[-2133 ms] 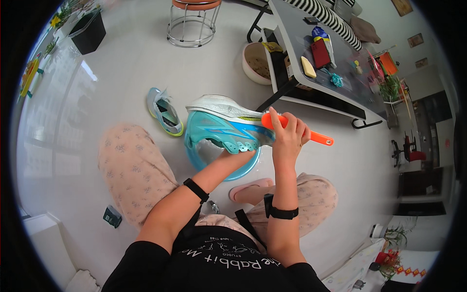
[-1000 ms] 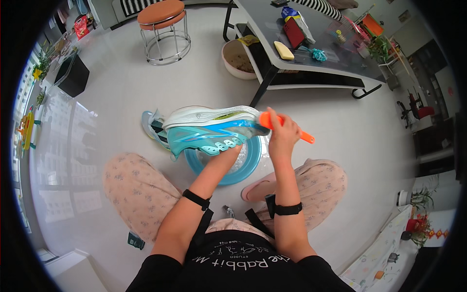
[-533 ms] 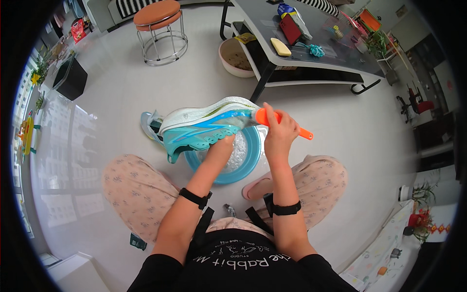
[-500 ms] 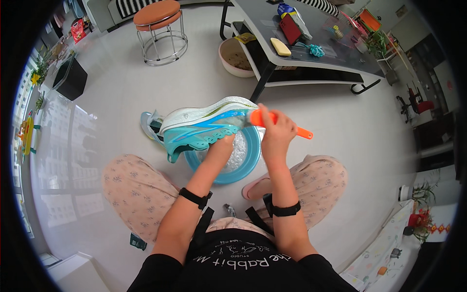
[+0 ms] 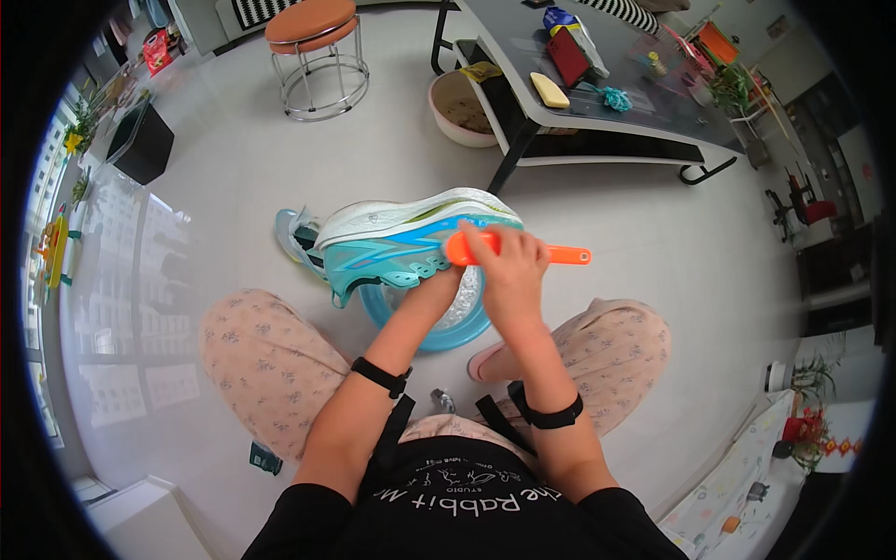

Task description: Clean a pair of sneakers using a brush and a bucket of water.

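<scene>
A turquoise and blue sneaker (image 5: 383, 254) is held up sideways over a blue basin (image 5: 457, 333), its white sole toward the far side. My left hand (image 5: 450, 282) supports it from beneath, the fingers hidden by the shoe. My right hand (image 5: 511, 271) is closed around an orange scrubbing brush (image 5: 567, 255). The brush head presses on the shoe's side near its right end; the bristles are mostly hidden. Whitish, foamy-looking water (image 5: 467, 297) shows in the basin. A second sneaker (image 5: 291, 233), pale blue and grey, is on the floor behind the held one.
Beyond the basin stands a low dark table (image 5: 635, 103) carrying a yellow bar (image 5: 549, 91) and a turquoise scrunched item (image 5: 614, 98). A pale tub (image 5: 453, 112) sits by its leg. An orange stool (image 5: 313, 28) is at the far left, a black bin (image 5: 142, 145) farther left.
My right hand and the brush have moved left and slightly down along the shoe's side. The brush handle now lies more level. The sneaker and left hand have shifted slightly right.
</scene>
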A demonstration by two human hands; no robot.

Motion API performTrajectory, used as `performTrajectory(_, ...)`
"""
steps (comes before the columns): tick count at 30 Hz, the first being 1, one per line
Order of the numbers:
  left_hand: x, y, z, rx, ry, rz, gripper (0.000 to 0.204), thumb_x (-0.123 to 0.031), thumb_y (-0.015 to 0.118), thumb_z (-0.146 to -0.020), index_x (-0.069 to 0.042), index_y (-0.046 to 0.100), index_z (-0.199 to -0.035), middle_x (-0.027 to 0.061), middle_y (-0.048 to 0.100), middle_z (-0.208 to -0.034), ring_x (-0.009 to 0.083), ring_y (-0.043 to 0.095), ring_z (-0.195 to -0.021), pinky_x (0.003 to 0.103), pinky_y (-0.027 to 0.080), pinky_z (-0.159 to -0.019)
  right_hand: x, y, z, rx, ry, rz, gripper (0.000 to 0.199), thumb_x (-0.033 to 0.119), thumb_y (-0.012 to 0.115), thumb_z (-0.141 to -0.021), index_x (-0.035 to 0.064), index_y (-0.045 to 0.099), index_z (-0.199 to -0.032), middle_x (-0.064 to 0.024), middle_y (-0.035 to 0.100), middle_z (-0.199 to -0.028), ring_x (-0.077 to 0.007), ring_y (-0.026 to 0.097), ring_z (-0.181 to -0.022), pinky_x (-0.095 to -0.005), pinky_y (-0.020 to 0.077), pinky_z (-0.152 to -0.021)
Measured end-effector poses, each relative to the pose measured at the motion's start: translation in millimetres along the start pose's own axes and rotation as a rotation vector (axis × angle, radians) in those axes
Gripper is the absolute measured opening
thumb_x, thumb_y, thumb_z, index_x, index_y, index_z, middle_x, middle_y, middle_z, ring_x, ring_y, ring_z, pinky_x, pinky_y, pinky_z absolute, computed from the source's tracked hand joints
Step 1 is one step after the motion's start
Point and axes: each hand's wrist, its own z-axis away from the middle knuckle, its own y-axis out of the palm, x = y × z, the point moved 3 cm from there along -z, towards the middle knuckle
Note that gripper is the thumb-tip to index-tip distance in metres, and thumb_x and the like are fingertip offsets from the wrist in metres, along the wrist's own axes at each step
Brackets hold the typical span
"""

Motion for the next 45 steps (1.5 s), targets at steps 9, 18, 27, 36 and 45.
performTrajectory(9,18,8,5,-0.117,0.185,-0.21,0.02,-0.018,0.051,-0.095,-0.006,0.061,-0.108,0.0074,0.065,-0.103,0.023,0.061,-0.091,0.037,0.048,-0.084,11,0,3,0.03,-0.03,-0.049,0.06,-0.005,0.056,-0.073,0.0233,0.058,-0.126,-0.0064,0.056,-0.111,-0.0272,0.051,-0.103,-0.0426,0.0328,-0.093)
performTrajectory(18,26,17,6,0.056,0.6,-1.314,0.03,-0.02,0.045,-0.096,-0.004,0.055,-0.12,0.0112,0.06,-0.116,0.0234,0.058,-0.108,0.038,0.045,-0.096,12,-1,5,-0.007,-0.022,-0.021,0.061,-0.005,0.057,-0.072,0.0224,0.059,-0.127,-0.0059,0.056,-0.11,-0.0266,0.051,-0.102,-0.0425,0.033,-0.094)
performTrajectory(27,35,35,10,0.14,0.637,-1.26,0.033,-0.021,0.042,-0.098,-0.006,0.049,-0.127,0.0105,0.056,-0.12,0.0216,0.054,-0.114,0.037,0.041,-0.101,24,1,2,-0.028,-0.072,-0.068,0.055,-0.002,0.054,-0.076,0.0231,0.061,-0.124,-0.0048,0.058,-0.108,-0.0253,0.053,-0.101,-0.0415,0.0328,-0.093)
performTrajectory(36,-18,-7,-3,-0.032,0.292,-0.407,0.022,-0.008,0.057,-0.088,-0.002,0.064,-0.108,0.0124,0.066,-0.092,0.0272,0.062,-0.085,0.037,0.049,-0.08,-11,10,11,-0.06,0.117,0.026,0.058,-0.004,0.057,-0.073,0.023,0.059,-0.125,-0.0055,0.055,-0.11,-0.0269,0.051,-0.105,-0.0437,0.0325,-0.094)
performTrajectory(45,-14,-2,-2,-0.042,0.258,-0.413,0.028,0.0,0.055,-0.083,-0.002,0.061,-0.111,0.0138,0.064,-0.101,0.028,0.062,-0.093,0.036,0.049,-0.078,-13,1,4,-0.077,0.106,0.089,0.056,-0.003,0.058,-0.073,0.0213,0.061,-0.123,-0.0043,0.055,-0.108,-0.0254,0.051,-0.104,-0.0414,0.0325,-0.095)
